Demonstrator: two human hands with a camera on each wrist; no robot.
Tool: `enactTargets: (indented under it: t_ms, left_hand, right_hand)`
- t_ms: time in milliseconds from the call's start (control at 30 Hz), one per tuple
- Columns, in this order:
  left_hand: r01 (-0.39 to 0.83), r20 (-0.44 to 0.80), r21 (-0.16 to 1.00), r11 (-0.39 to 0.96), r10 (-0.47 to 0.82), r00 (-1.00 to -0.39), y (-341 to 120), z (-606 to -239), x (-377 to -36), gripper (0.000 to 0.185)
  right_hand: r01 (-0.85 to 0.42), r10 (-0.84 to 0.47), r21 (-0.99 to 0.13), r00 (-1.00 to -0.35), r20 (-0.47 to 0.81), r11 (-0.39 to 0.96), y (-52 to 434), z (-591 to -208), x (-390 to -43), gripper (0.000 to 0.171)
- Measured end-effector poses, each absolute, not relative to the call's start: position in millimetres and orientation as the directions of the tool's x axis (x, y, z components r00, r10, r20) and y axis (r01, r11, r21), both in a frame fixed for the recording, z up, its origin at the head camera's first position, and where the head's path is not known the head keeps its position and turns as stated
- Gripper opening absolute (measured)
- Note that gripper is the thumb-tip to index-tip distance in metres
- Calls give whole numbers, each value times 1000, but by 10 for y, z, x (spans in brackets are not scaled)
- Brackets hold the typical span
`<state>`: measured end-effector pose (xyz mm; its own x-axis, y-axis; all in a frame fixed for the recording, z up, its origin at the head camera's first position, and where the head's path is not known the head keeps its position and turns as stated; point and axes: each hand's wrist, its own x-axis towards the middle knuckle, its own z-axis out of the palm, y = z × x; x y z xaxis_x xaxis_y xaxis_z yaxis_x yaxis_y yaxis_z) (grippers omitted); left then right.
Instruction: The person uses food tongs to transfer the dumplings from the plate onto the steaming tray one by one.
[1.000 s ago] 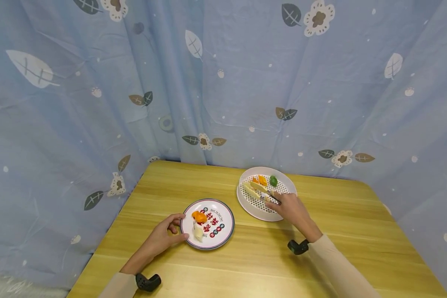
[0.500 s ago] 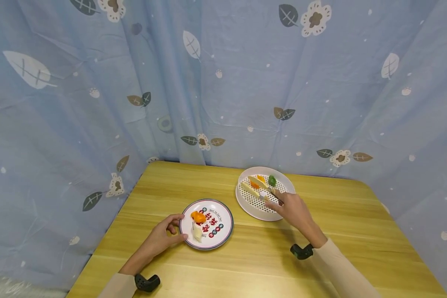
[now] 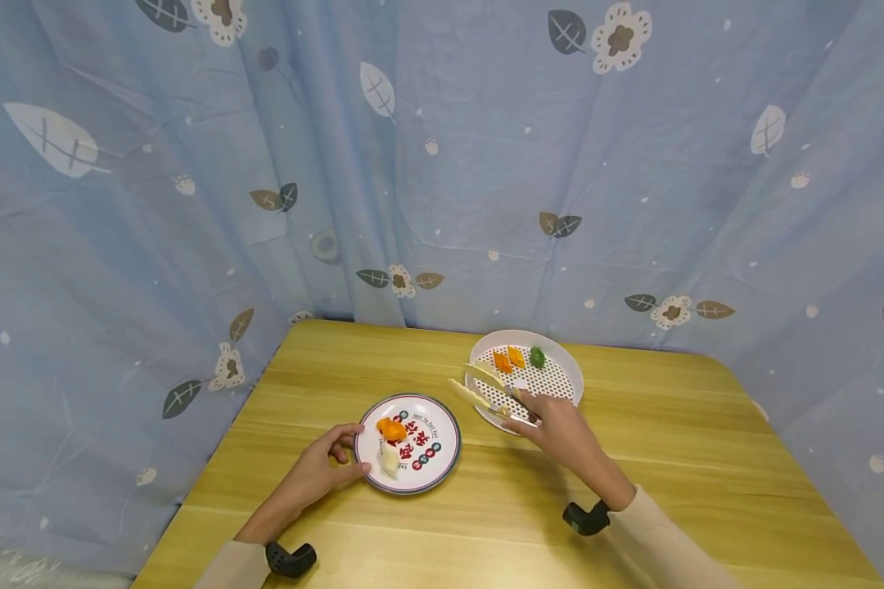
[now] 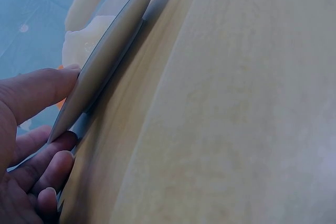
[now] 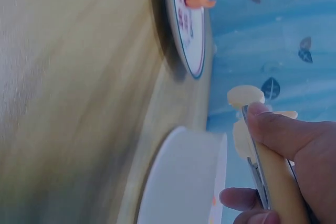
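My left hand (image 3: 311,468) pinches the near-left rim of a white plate (image 3: 430,417) with red lettering, thumb on top and fingers at the underside. On the plate lie an orange dumpling-shaped piece (image 3: 391,429) and a cream one (image 3: 390,460). My right hand (image 3: 560,427) grips a pair of tongs (image 5: 281,182) with cream-coloured heads. The tongs' two arms stand apart, their heads over the left rim of a round, light perforated basket (image 3: 576,380). In it sit an orange piece (image 3: 502,362), a yellow piece (image 3: 516,357), a green piece (image 3: 537,357) and a white piece (image 3: 520,383).
A wooden table (image 3: 383,540) carries the plate and the basket, the basket near its back edge. Behind hangs a blue patterned curtain (image 3: 471,164). Black wrist cameras (image 3: 290,560) sit at both wrists.
My right hand has drawn the tongs left and toward me, from over the basket's middle to its left rim. My left hand stays on the plate.
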<state>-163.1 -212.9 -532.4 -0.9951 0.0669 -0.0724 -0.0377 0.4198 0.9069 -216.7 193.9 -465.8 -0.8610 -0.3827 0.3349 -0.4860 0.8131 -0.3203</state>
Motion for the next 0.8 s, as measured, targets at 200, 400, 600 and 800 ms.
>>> enactTargets:
  t_ms: [200, 400, 600, 800]
  left_hand:
    - [-35, -69, 903, 428, 64, -996, -2128, -5329, -1637, 63]
    - [-34, -67, 903, 429, 62, -996, -2122, -5322, -1639, 62]
    - [-39, -68, 904, 427, 54, -996, -2112, -5317, -1628, 63]
    - [-40, -68, 905, 424, 52, -996, -2113, -5316, -1624, 63]
  right_hand:
    - [-499, -407, -337, -860, 308, 799, 1797, -4678, -2094, 52]
    - [-510, -423, -331, -854, 302, 794, 1675, -4718, -2027, 55]
    - [-559, -477, -320, -826, 301, 765, 1586, -4762, -1977, 46]
    - [-613, -520, -292, -784, 338, 734, 1503, -4792, -1938, 41]
